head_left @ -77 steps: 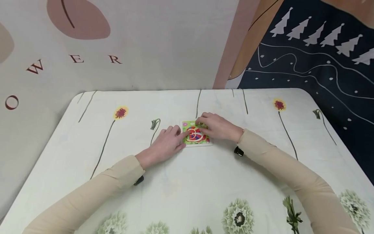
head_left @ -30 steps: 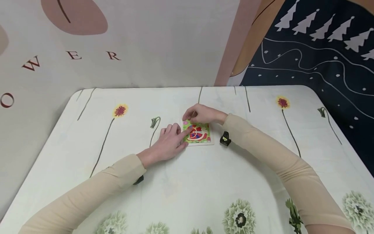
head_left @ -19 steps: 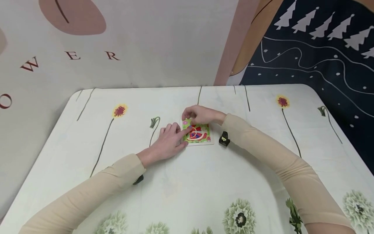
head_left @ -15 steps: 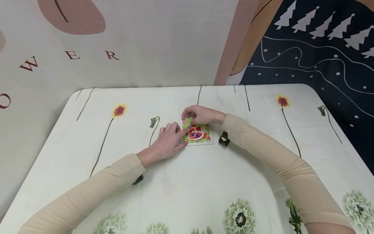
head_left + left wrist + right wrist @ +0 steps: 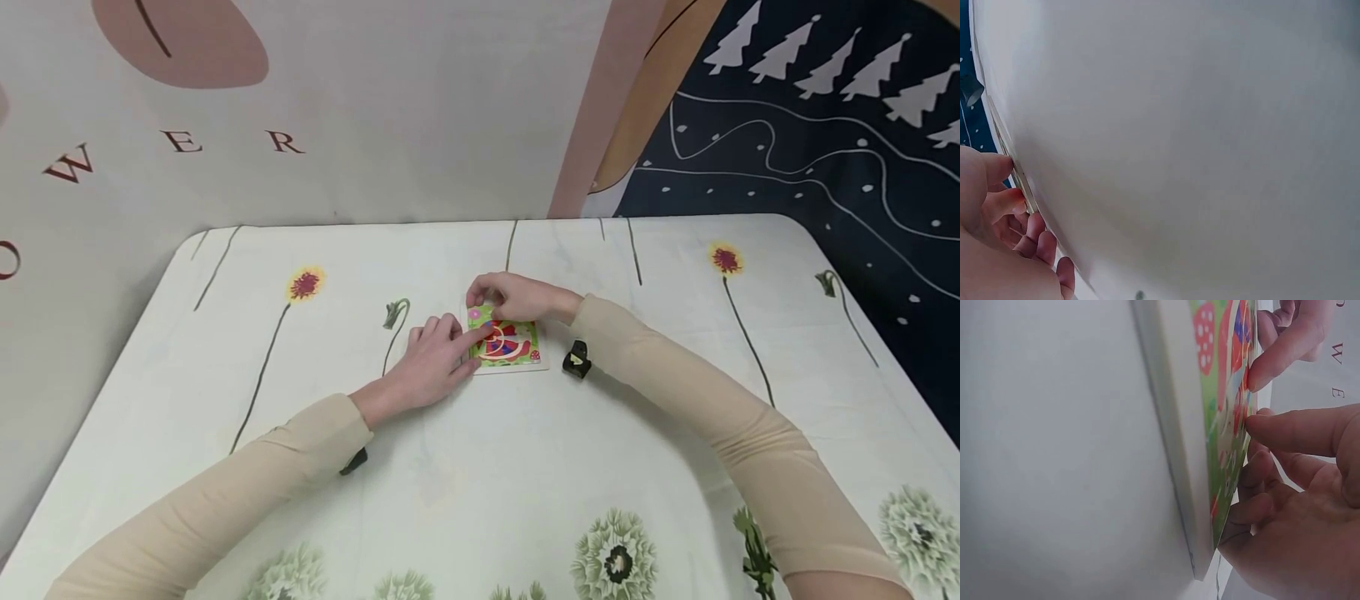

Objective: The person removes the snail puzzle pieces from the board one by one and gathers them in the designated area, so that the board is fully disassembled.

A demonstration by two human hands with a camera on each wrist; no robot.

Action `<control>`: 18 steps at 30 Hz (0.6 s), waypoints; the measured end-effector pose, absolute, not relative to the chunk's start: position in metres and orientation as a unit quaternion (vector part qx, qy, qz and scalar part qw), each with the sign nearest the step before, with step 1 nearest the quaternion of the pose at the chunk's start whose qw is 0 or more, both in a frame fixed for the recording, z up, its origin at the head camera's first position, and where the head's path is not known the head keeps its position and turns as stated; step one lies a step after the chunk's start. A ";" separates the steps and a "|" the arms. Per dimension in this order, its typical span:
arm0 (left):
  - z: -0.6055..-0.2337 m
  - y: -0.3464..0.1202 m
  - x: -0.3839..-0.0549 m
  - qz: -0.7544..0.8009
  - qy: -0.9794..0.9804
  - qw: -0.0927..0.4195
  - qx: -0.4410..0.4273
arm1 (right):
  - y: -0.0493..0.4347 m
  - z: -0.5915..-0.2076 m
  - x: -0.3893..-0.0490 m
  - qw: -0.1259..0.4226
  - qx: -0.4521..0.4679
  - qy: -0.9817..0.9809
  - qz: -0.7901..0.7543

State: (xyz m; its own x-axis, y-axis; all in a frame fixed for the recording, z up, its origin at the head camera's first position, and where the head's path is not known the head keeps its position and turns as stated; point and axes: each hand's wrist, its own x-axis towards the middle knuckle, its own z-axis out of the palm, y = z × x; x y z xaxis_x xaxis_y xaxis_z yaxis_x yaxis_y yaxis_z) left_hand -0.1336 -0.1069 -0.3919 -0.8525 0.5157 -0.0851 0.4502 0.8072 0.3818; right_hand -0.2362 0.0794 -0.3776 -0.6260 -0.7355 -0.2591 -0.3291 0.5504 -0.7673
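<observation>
Apparently filled where visible, the puzzle board [image 5: 512,348] lay toward the desk's [image 5: 480,467] far edge, right hand [image 5: 521,297] gripping, left hand [image 5: 427,365] touching.

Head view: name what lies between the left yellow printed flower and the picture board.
A drooping green printed bud, then the left hand, as the head view shows.

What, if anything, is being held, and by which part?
The small picture board: the right hand seems to grip its far edge, thumb on the face. The left hand touches the face with its index finger.
</observation>
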 end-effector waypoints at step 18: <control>-0.394 -0.110 -0.137 0.216 0.932 0.064 0.284 | 0.080 -0.379 -0.229 0.278 -0.295 0.834 -0.374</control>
State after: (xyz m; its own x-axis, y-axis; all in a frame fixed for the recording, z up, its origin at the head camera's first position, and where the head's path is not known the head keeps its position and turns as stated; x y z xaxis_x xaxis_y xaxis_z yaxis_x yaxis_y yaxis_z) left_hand -0.1366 -0.1103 -0.3939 -0.8304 0.5571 0.0025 0.5016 0.7457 0.4386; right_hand -0.2292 0.0805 -0.3791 -0.6715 -0.6999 -0.2433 -0.2845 0.5467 -0.7875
